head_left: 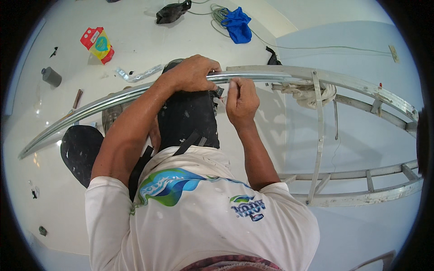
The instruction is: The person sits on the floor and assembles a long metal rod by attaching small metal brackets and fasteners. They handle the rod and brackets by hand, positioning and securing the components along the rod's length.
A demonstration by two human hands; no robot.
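Where the long, silver metal channel (115, 96) crosses our black-trousered leg (187, 115), our left hand (199, 74) curls half-closed around it. Our right hand (242, 101), fingers folded in, meets its lower edge; whether it grips, we cannot tell.

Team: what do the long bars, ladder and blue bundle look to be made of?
Long bars: metal, possibly galvanized steel; smooth, silvery, with bright lengthwise reflections.
Ladder: metal, probably aluminium; dull grey with pale smears.
Blue bundle: plastic or fabric, unclear; crumpled folds.
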